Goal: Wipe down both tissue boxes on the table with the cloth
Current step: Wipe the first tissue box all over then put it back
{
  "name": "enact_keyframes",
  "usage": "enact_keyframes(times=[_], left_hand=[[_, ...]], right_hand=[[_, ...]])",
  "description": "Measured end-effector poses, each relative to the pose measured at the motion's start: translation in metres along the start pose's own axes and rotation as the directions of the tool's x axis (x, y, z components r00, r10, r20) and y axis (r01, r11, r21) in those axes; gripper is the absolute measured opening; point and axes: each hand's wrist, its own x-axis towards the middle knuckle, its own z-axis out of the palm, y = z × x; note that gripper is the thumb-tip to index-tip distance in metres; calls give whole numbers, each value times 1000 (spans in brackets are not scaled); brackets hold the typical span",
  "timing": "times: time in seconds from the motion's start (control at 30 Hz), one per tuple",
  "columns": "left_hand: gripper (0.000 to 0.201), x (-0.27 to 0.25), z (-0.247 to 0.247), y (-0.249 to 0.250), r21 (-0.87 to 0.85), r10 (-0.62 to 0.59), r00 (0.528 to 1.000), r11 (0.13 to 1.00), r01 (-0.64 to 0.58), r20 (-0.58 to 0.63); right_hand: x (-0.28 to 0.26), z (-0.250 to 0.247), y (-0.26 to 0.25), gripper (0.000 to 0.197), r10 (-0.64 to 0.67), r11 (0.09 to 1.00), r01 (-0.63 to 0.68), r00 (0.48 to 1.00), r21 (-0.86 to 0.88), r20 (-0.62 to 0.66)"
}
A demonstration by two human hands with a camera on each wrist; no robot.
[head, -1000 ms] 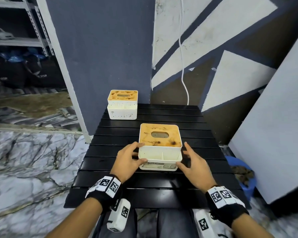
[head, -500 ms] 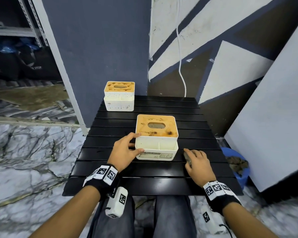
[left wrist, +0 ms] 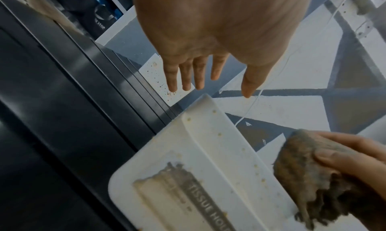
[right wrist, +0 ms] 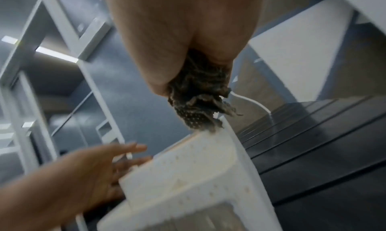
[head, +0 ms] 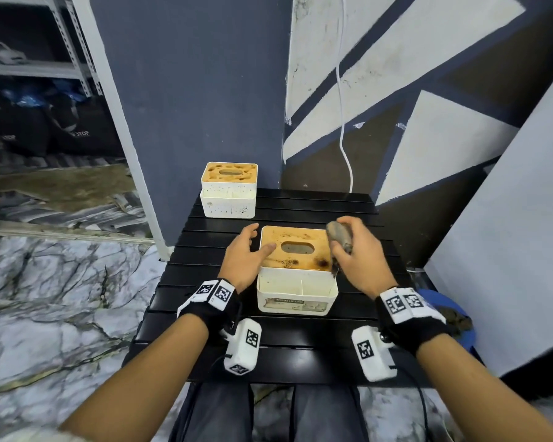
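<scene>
The near tissue box [head: 296,282] is white with a stained orange lid and stands mid-table. A second, similar tissue box [head: 229,199] stands at the far left corner. My right hand [head: 353,247] grips a bunched brown-grey cloth [head: 337,234] just over the near box's right edge; the cloth's frayed end [right wrist: 198,105] touches the box's top corner [right wrist: 208,168]. My left hand [head: 259,239] is open beside the box's left side, with its thumb on the lid's edge. In the left wrist view the straight fingers [left wrist: 198,76] hover past the box [left wrist: 198,168], with the cloth [left wrist: 309,168] at the right.
The black slatted table [head: 300,352] is small and pushed against a grey pillar [head: 189,90] and a painted wall. A white cable [head: 344,122] hangs behind it. A blue bucket [head: 457,317] sits on the floor at the right, beside a leaning white panel [head: 508,250].
My right hand took the cloth from the table right of the box and lifted it over the box's right edge. My left hand slid back along the left side and opened.
</scene>
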Motion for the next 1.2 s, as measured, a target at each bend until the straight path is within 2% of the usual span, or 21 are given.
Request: enact_keyframes(times=[0.07, 0.13, 0.27, 0.4, 0.67, 0.9, 0.97, 1.07, 1.2], left_hand=[[68, 13, 8, 1, -3, -40, 999, 999, 40, -8], [71, 24, 16, -1, -5, -79, 997, 997, 79, -13], [75, 36, 27, -8, -23, -131, 991, 991, 131, -19], [71, 36, 42, -15, -35, -110, 993, 993, 109, -49], [65, 35, 48, -17, -109, -101, 986, 990, 86, -132], [75, 32, 52, -18, -150, -134, 973, 983, 106, -188], [71, 30, 52, -16, -152, -128, 976, 983, 102, -176], [63, 28, 50, -13, -131, -104, 982, 988, 83, -159], [64, 27, 49, -10, -143, -101, 981, 987, 77, -167]], right_hand=[[-2, 19, 1, 45, -96, 987, 112, 987, -116, 132], [-11, 36, 8, 50, -102, 959, 156, 969, -236, 224], [-25, 45, 11, 57, -87, 939, 147, 976, -312, 198], [-27, 48, 11, 55, -81, 934, 143, 977, -327, 195], [19, 51, 22, 52, -46, 941, 127, 966, -312, 254], [-24, 39, 19, 51, -103, 969, 155, 961, -192, 256], [-27, 35, 21, 51, -108, 965, 168, 954, -203, 280], [-3, 35, 23, 50, -71, 958, 153, 947, -244, 315], [40, 47, 25, 50, 1, 955, 91, 951, -283, 308]])
